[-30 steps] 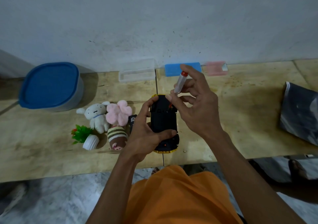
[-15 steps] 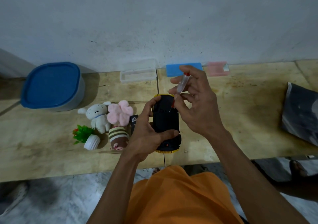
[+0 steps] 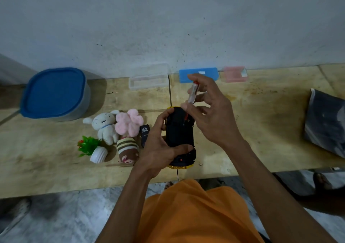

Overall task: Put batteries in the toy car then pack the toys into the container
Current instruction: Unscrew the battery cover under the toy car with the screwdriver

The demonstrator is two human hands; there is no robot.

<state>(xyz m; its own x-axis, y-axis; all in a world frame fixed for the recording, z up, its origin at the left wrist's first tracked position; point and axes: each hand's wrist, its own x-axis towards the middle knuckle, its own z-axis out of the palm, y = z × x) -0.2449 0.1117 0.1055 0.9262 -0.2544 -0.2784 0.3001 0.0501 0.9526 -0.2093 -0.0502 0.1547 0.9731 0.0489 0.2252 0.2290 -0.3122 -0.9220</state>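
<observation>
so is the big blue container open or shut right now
Shut. The blue lid sits flat on the container at the bench's far left, and no toys are inside yet as far as shows.

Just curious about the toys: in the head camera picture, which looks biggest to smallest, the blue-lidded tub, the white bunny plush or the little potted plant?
1. Blue-lidded tub, clearly largest.
2. White bunny plush.
3. Potted plant, slightly smaller than the bunny.

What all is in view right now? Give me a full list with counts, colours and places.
toy car: 1, black underside, yellow edges, upside down, centre
screwdriver: 1, clear handle, red cap, tip at car
container: 1, blue lid on, far left
rabbit plush: 1, white
flower plush: 1, pink
striped plush: 1, brown
toy plant: 1, green, white pot, tipped
small cases: 3, clear, blue, pink, by wall
dark bag: 1, right
left hand: grips car
right hand: holds screwdriver
</observation>
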